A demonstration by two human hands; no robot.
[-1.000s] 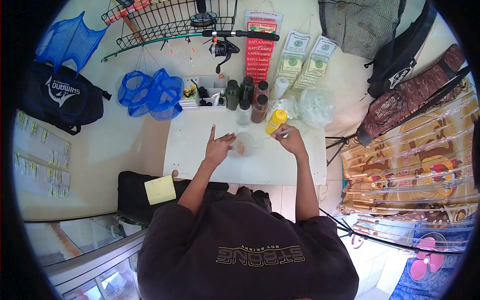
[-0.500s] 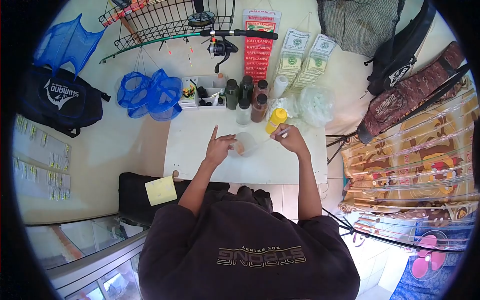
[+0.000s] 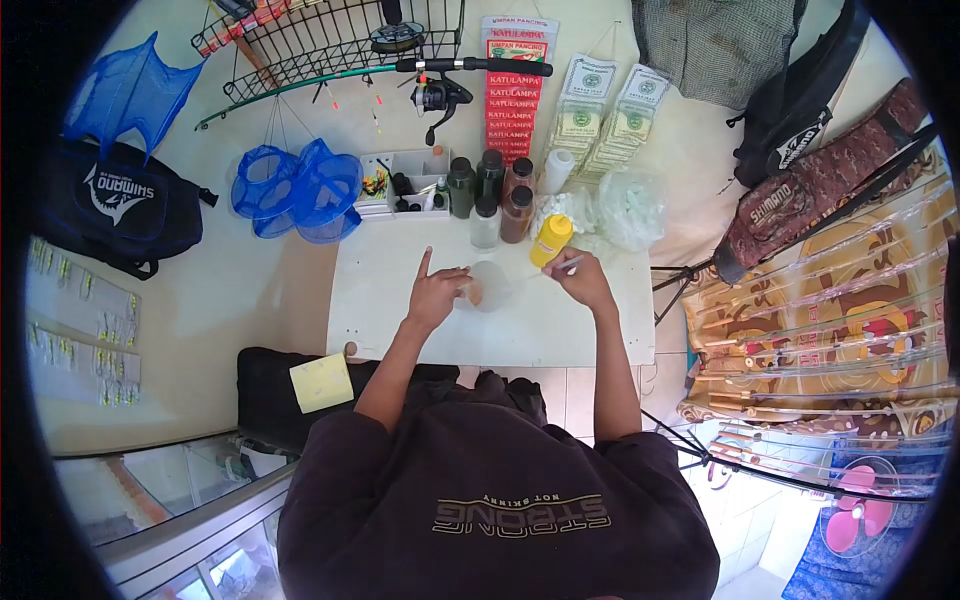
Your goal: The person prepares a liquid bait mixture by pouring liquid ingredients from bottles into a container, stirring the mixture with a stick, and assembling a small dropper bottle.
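My left hand (image 3: pixel 436 298) grips the near-left rim of a clear plastic bowl (image 3: pixel 497 288), its index finger stretched out forward. A small orange-brown clump (image 3: pixel 475 293) shows in the bowl's left side. Closed to the right of the bowl, my right hand (image 3: pixel 583 280) pinches a thin pale stick-like utensil (image 3: pixel 570 264); whether it is a spoon I cannot make out. Just beyond that hand stands a yellow squeeze bottle (image 3: pixel 553 238). Behind the bowl is a clear jar with a dark lid (image 3: pixel 485 222).
Dark-lidded bottles (image 3: pixel 461 187) and brown-filled ones (image 3: pixel 517 214) line the back of the white table (image 3: pixel 400 335). A divided white box (image 3: pixel 420 206) sits left, a clear plastic bag (image 3: pixel 632 210) right. A fishing rod with reel (image 3: pixel 440 94) hangs above. A tripod leg (image 3: pixel 672 290) stands by the right edge.
My right hand has shifted slightly right and down, drawing the pale utensil a little away from the bowl. My left hand keeps hold of the bowl; the view has shifted slightly.
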